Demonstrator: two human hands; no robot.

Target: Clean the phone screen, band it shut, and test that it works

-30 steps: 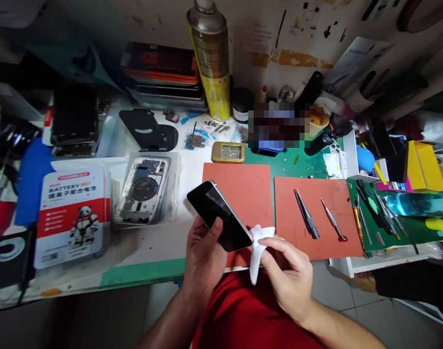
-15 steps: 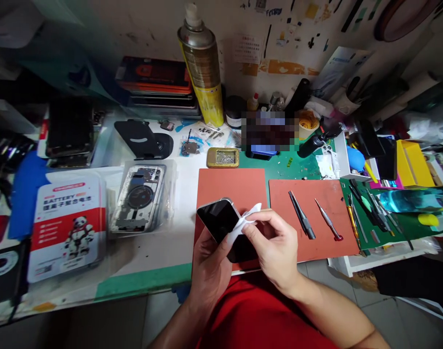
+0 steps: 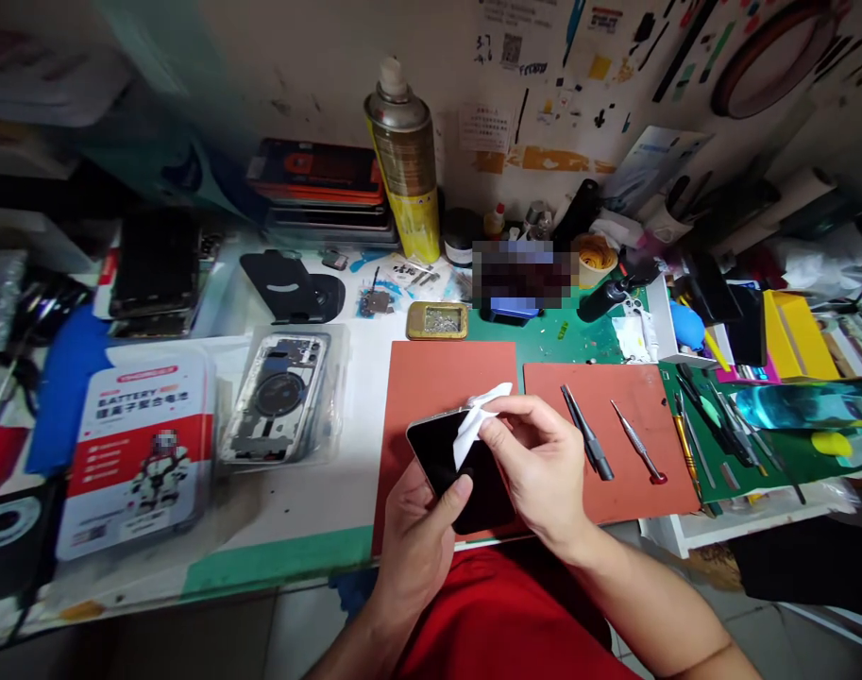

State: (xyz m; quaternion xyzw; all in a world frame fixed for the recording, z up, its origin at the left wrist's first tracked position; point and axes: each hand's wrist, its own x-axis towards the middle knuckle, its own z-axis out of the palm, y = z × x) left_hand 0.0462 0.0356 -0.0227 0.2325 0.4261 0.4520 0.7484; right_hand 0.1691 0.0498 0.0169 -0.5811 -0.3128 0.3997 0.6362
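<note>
A smartphone [image 3: 439, 451] with a dark screen is tilted above the front of a reddish-brown mat [image 3: 448, 373]. My left hand [image 3: 420, 529] grips it from below and the left, the thumb lying across the screen. Pinched between the thumb and fingers of my right hand [image 3: 540, 463] is a folded white wipe [image 3: 477, 430]. The wipe lies against the upper right edge of the phone and hangs partly over the screen. My right hand covers part of the phone's right side.
Tweezers [image 3: 586, 434] and a screwdriver [image 3: 637, 440] lie on a second mat [image 3: 615, 382] to the right. A small metal tin [image 3: 437, 321] stands behind the mats. Leftward are an opened phone body [image 3: 278, 397] and a battery package [image 3: 140, 453]. A spray can [image 3: 406, 161] stands at the back.
The wipe has moved up from the middle of the phone's right edge towards its top corner. The phone has turned slightly, and my left thumb now lies on the screen. The camera view has shifted.
</note>
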